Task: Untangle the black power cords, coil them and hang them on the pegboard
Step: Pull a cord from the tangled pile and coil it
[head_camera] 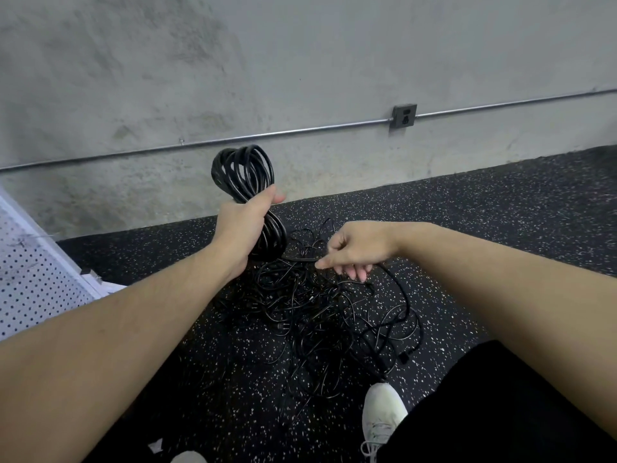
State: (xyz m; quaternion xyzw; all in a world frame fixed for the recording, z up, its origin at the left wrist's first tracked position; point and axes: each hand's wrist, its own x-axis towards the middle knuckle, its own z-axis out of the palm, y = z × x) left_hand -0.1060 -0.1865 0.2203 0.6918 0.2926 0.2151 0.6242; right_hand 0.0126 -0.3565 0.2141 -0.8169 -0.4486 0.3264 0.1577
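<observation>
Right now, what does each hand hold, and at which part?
The left hand grips a coiled black cord around the middle of its loops. The right hand pinches a loose cord strand leading from the coil, above the tangled pile.

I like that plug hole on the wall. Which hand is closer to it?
The right hand. It hangs over the tangled cords, below and left of the wall socket. The left hand, gripping the coiled cord, is farther left of it.

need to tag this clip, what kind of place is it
Likely a workshop or utility room: bare concrete wall with exposed conduit and outlet, speckled rubber floor, pegboard.
</observation>
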